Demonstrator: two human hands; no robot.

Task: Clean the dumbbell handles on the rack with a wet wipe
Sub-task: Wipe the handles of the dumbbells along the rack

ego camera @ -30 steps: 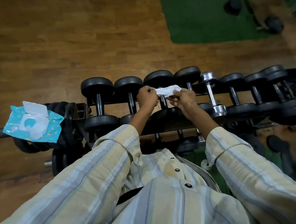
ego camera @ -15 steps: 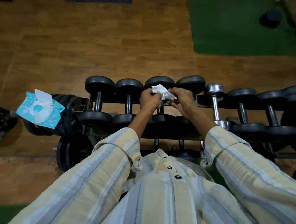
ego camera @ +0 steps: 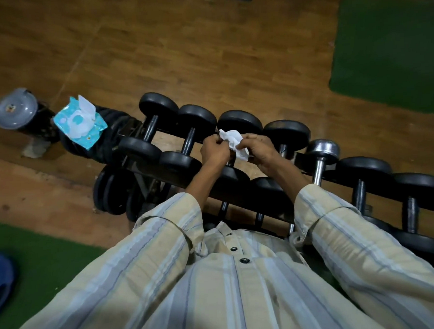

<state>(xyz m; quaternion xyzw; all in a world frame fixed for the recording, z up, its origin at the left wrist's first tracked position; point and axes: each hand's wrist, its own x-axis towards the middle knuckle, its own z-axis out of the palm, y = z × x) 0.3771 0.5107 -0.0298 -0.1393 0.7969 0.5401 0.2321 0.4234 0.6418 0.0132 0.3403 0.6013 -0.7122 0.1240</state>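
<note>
Both hands meet over the top tier: the left hand (ego camera: 214, 150) and right hand (ego camera: 260, 149) each pinch the crumpled wet wipe (ego camera: 235, 143) between curled fingers, seemingly bunching it into a pad before it goes on a bar. They hover above the third dumbbell (ego camera: 239, 123), whose handle is hidden beneath them. Along the rack (ego camera: 306, 171), other handles lie exposed and within reach. Left of it, the wipe packet (ego camera: 79, 123) sits flap-open on stacked plates, handy for a fresh sheet.
</note>
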